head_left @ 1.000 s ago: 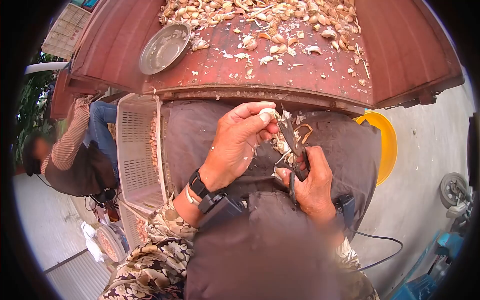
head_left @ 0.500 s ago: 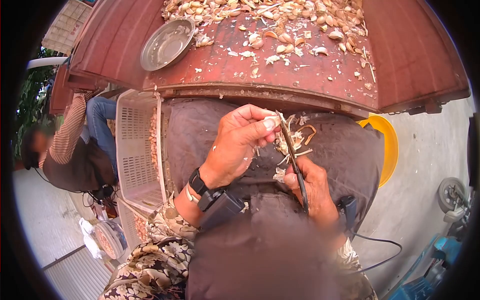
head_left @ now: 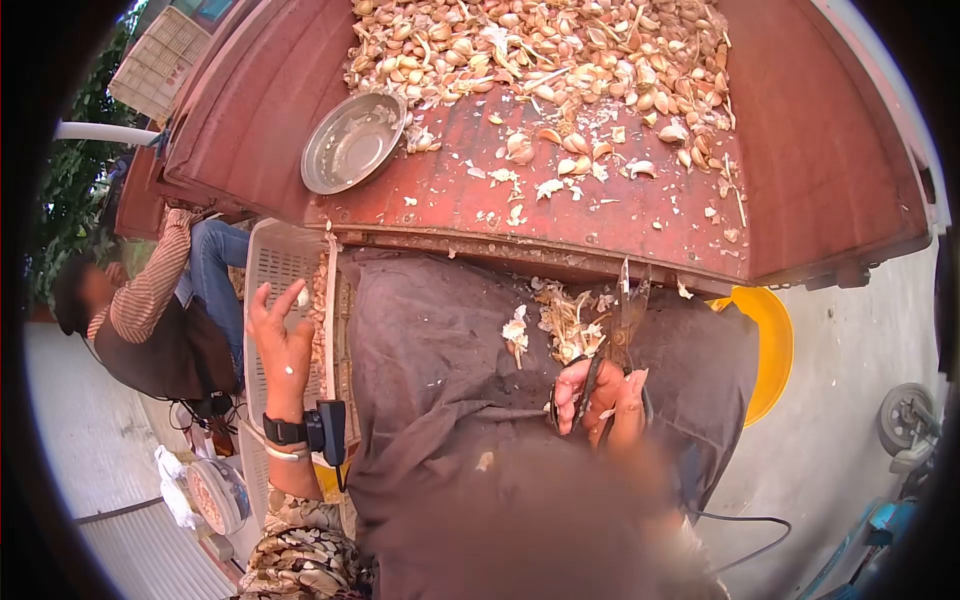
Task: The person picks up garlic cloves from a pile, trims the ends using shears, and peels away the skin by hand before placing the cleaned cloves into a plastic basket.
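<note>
Dark scissors (head_left: pixel 622 330) stand blades-up right of centre, their handles half hidden in the right hand (head_left: pixel 600 400), whose fingers curl through them. Pale garlic skins (head_left: pixel 565 325) litter the brown apron (head_left: pixel 440 360) beside. At left, the left hand (head_left: pixel 280 345) is spread, empty, over a white crate (head_left: pixel 275 270).

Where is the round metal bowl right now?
In the head view, the metal bowl sits upper left on the red table, beside the garlic pile's left edge, above the white basket.
</note>
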A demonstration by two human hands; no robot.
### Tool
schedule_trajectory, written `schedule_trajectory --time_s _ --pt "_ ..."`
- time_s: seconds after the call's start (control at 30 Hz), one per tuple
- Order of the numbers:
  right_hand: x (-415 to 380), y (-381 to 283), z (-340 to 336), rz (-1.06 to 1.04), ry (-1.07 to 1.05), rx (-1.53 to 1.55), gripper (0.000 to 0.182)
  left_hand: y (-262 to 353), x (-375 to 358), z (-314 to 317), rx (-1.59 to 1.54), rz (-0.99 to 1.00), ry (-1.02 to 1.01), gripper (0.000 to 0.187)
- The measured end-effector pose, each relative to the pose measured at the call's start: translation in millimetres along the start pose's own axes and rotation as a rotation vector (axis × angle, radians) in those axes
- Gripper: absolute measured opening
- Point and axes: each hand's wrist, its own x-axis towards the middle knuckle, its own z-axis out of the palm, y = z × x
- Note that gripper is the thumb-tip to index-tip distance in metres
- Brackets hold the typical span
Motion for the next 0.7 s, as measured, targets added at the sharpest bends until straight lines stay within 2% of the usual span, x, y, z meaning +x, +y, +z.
schedule_trajectory --time_s 0.07,0.13,0.17,0.27,0.3,0.33,0.4,0.53,0.63,0.67,0.7 --pt "-2.4 -1.5 2.7 0.038 -0.029 -0.082 0.066 1.8 6.4 -1.5 0.598 0.316 0.071 0.040" --pt "-3.7 -4.7 3.3 0.016 -0.061 -0.101 0.065 23.9 17.4 36.8 -0.147 0.198 -0.135 0.033" --pt "-4.3 -6.3 3.4 0.008 -0.081 -0.113 0.065 48.0 24.5 56.8 -0.148 0.265 -0.177 0.030" --pt "-4.7 -7.0 1.0 -0.018 0.060 -0.121 0.064 103.7 57.8 125.3 -0.169 0.562 -0.231 0.023" --pt "-3.2 -7.7 -0.4 -0.041 0.096 -0.137 0.063 116.1 69.1 148.3 -0.202 0.590 -0.264 0.026" --pt "-2.5 -10.0 -0.6 -0.037 0.092 -0.159 0.063 119.1 83.5 174.1 -0.091 0.653 -0.245 0.022" --pt "-2.0 -14.6 0.2 -0.025 0.085 -0.195 0.064 125.5 105.8 209.7 0.125 0.690 -0.270 0.017" --pt "0.3 -12.5 -1.9 -0.051 0.100 -0.240 0.063 128.0 127.7 228.4 0.320 0.701 -0.331 0.013" --pt "3.9 -13.7 -1.4 -0.089 0.114 -0.252 0.060 119.6 127.1 213.8 -0.212 0.331 -0.511 0.011" --pt "4.4 -13.7 -1.3 -0.112 0.113 -0.262 0.058 122.5 119.3 201.1 -0.654 0.074 -0.696 0.012" --pt "4.0 -13.6 -0.7 -0.132 0.109 -0.275 0.055 122.2 111.5 193.2 -0.803 -0.052 -0.747 0.012"
